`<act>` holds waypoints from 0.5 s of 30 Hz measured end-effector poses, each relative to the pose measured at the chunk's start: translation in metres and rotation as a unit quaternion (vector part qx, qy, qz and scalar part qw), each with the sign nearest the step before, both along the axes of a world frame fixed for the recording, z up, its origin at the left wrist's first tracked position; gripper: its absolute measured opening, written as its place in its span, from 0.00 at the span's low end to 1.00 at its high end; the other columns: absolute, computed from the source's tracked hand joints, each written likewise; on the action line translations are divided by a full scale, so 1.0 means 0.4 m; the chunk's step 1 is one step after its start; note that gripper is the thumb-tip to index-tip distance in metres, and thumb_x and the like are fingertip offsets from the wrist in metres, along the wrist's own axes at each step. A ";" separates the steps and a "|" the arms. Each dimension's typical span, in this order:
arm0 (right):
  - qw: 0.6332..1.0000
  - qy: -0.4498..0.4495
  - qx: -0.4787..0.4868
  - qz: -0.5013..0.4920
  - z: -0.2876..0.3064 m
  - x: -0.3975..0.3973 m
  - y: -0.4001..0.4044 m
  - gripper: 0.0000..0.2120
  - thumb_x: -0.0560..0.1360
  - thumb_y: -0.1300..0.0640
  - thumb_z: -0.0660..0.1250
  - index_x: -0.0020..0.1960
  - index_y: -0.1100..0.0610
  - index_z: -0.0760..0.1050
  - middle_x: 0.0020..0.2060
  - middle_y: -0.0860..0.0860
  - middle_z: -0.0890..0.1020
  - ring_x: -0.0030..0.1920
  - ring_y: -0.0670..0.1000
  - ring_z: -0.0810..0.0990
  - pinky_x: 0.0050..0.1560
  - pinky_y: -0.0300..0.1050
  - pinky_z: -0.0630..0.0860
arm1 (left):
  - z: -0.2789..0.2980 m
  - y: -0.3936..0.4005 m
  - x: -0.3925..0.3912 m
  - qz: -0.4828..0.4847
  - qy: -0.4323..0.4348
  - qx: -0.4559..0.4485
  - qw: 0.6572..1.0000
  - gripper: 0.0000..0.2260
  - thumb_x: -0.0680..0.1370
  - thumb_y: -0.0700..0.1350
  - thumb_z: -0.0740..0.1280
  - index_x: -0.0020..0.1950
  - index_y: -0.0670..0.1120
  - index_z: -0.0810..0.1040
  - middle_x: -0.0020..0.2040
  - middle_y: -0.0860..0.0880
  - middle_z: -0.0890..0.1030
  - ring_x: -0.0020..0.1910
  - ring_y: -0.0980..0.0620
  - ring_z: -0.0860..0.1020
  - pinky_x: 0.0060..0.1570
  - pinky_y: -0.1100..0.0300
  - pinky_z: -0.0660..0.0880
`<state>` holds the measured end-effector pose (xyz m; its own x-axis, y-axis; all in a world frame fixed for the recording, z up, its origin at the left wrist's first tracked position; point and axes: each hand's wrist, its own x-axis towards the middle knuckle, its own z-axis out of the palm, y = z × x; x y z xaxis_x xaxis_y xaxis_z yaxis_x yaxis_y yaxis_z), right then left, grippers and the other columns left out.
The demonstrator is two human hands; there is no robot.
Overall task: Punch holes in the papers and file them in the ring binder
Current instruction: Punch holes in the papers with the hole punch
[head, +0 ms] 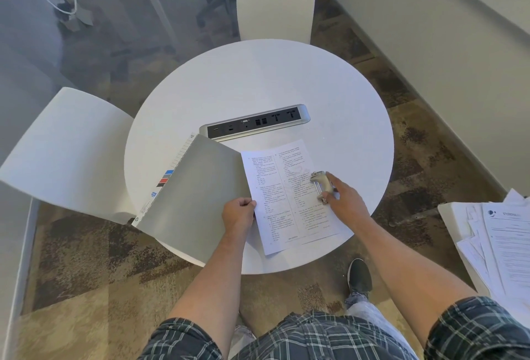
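A printed sheet of paper [289,196] lies on the round white table [258,87], near the front edge. My left hand [238,214] pinches the sheet's left edge. To its left the grey ring binder [195,199] lies closed, its labelled spine facing left and its near corner overhanging the table. My right hand [345,200] rests on the sheet's right side and grips a small beige hole punch [321,184] standing on the paper.
A silver power and socket strip [255,124] is set in the table's middle. White chairs stand at the far side [276,0] and at the left [68,153]. A loose pile of papers [499,245] sits on a surface at the right. My shoe [360,276] is below the table.
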<state>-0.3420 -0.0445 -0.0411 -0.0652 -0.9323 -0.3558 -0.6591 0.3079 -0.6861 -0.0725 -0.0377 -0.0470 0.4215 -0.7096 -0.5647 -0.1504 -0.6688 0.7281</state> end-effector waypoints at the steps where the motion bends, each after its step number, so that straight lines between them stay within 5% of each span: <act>1: 1.000 0.001 0.003 -0.002 0.002 0.001 0.003 0.21 0.85 0.51 0.61 0.77 0.41 0.67 0.69 0.53 0.79 0.65 0.58 0.79 0.60 0.55 0.76 | 0.003 -0.004 -0.001 0.000 0.000 0.000 1.000 0.06 0.78 0.39 0.72 0.41 0.47 0.84 0.44 0.46 0.87 0.36 0.51 0.81 0.44 0.54 0.83; 8: 1.000 -0.011 0.012 -0.025 0.023 0.011 0.007 0.22 0.83 0.56 0.65 0.75 0.43 0.70 0.68 0.51 0.80 0.67 0.56 0.78 0.61 0.54 0.75 | 0.000 -0.027 0.008 -0.025 -0.027 0.002 0.999 0.07 0.76 0.42 0.72 0.39 0.51 0.82 0.43 0.51 0.86 0.46 0.46 0.85 0.53 0.45 0.83; 11: 0.999 -0.016 0.018 -0.029 0.023 0.009 0.007 0.23 0.82 0.56 0.67 0.75 0.43 0.70 0.68 0.50 0.80 0.65 0.54 0.79 0.56 0.49 0.72 | 0.029 -0.024 -0.006 -0.072 -0.037 -0.013 0.997 0.03 0.78 0.42 0.72 0.49 0.49 0.81 0.48 0.51 0.85 0.47 0.48 0.84 0.50 0.52 0.81; 15: 0.998 -0.025 0.043 -0.041 0.023 0.002 0.002 0.24 0.77 0.54 0.72 0.70 0.40 0.72 0.61 0.45 0.82 0.55 0.46 0.80 0.52 0.48 0.76 | 0.033 -0.012 -0.014 -0.104 -0.054 -0.015 0.993 0.09 0.79 0.38 0.70 0.57 0.48 0.81 0.49 0.51 0.82 0.48 0.50 0.81 0.47 0.59 0.73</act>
